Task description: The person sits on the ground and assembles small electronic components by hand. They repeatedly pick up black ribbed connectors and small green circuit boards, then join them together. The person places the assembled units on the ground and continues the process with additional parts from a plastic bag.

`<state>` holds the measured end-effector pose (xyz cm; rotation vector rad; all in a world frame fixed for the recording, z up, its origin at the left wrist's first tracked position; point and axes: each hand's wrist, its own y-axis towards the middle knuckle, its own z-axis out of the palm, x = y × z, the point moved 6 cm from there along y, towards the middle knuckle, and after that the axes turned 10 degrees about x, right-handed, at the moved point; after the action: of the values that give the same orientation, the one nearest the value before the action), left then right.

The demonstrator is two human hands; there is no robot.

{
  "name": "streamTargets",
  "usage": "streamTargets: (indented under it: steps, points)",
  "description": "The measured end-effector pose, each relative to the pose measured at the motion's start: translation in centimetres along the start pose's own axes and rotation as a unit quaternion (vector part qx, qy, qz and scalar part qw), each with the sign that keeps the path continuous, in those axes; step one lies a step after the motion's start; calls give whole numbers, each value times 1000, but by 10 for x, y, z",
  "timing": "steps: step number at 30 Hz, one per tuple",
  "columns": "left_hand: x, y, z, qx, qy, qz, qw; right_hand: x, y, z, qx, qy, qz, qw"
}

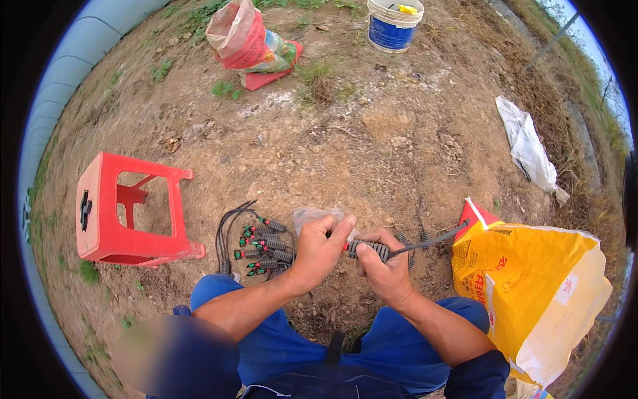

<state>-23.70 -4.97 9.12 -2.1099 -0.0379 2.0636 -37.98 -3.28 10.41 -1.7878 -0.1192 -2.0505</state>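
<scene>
At the far left I saw a red plastic stool (129, 216) lying tipped on its side on the bare dirt ground (345, 153). Just right of it lay a bundle of black ribbed connectors (262, 249) with red and green tips, their black leads looping up and away, close beside the left hand but not touching it as far as I could tell. The left hand (320, 249) was curled, its thumb and fingertips pinched on the near end of a black ribbed connector (369, 249), where a bit of red showed. A crumpled clear plastic bag (314, 216) sat just behind that hand. The right hand (385, 266) was closed around the same connector's body from below, so the piece lay between both hands, held above my knees in blue trousers (292, 346). Its black cable (432, 243) ran off to the right toward a yellow woven sack (531, 292) standing open near my right leg. Further back I noted a red and white sack (246, 43), a blue and white bucket (393, 25), and a white bag (528, 146) at the right.
</scene>
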Motion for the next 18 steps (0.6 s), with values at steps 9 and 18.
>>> streamTargets:
  steps: [9,18]
  points:
    - [8,-7,-10,-49,18,10,999,-14,3,13,-17,127,84,988]
    - [39,3,-26,-61,31,-31,997,-37,22,20,-4,128,133,983]
